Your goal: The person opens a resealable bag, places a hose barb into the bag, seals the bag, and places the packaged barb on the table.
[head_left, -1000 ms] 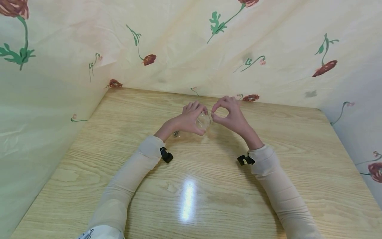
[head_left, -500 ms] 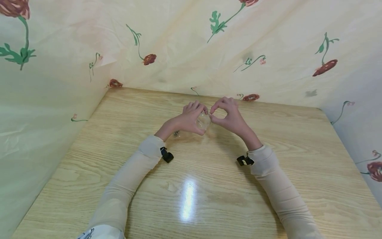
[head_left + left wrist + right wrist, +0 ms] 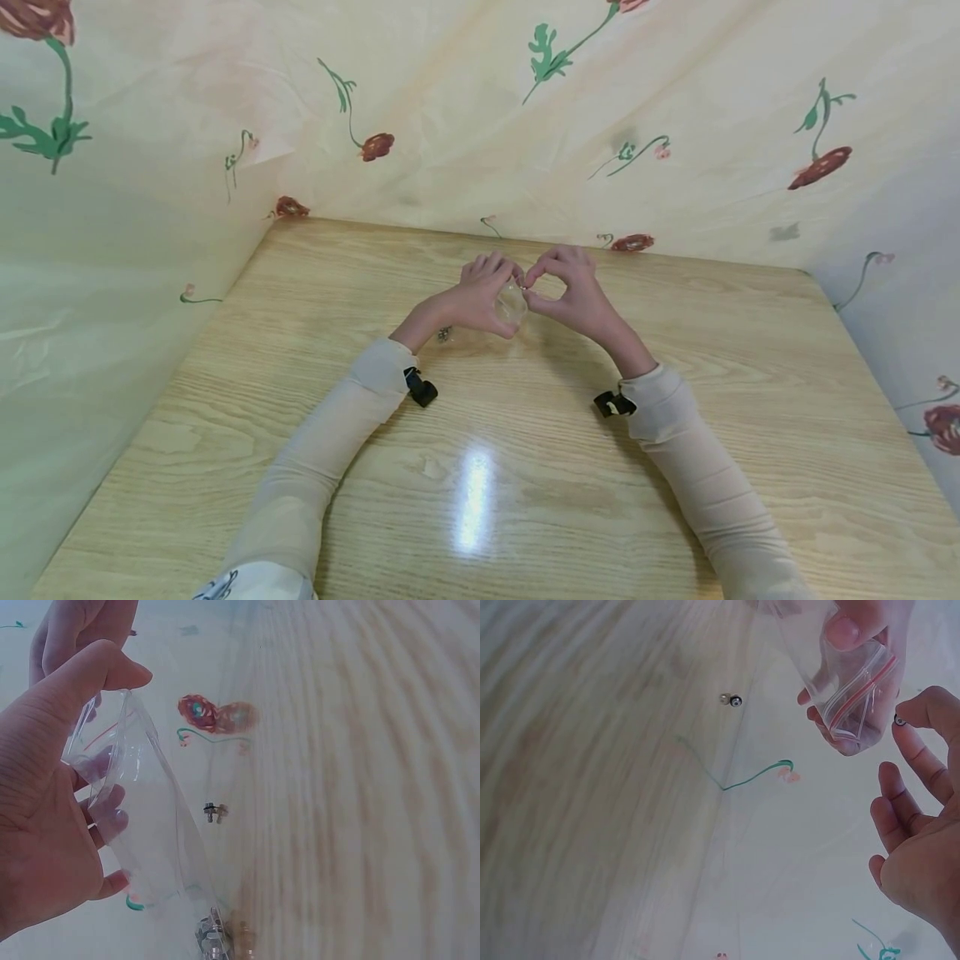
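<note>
My left hand (image 3: 476, 300) holds a clear zip bag (image 3: 154, 825) with a red strip along its mouth (image 3: 864, 691), thumb on one side and fingers on the other. The mouth gapes toward my right hand (image 3: 581, 300). Between thumb and forefinger of that hand, a small metal screw (image 3: 900, 720) with a dark ring is pinched right beside the bag's mouth. Its other fingers are loosely bent. Several small metal screws (image 3: 212, 937) lie at the bag's lower end, near the tabletop.
Another small screw (image 3: 211, 811) stands on the wooden table (image 3: 525, 467), past the bag. A pale flowered cloth (image 3: 450, 108) hangs behind the table and along its sides. Each wrist carries a black camera mount (image 3: 615, 403).
My right hand has moved a little left with the screw, from just off the bag to right at its mouth. My left hand and the bag have stayed nearly still.
</note>
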A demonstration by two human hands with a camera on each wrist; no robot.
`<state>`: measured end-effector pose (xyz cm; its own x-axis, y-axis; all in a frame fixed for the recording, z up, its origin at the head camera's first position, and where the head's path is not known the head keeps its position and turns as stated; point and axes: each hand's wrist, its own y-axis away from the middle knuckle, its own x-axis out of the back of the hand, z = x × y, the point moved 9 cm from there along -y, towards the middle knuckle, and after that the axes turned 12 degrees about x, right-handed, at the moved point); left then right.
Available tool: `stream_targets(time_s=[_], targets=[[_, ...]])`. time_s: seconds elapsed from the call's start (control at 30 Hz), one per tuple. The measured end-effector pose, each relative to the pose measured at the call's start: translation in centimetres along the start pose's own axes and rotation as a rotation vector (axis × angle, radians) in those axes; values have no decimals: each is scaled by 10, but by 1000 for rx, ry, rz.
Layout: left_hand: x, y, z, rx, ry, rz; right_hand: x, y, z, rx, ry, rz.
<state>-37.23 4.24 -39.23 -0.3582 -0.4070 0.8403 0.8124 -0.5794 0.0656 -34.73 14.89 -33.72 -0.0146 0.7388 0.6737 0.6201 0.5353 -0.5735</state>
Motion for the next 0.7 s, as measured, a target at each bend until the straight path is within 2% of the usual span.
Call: stream_targets(time_s=[0.7], targets=[[-1, -1, -1, 11, -1, -7, -8, 3, 3, 11, 11, -53]])
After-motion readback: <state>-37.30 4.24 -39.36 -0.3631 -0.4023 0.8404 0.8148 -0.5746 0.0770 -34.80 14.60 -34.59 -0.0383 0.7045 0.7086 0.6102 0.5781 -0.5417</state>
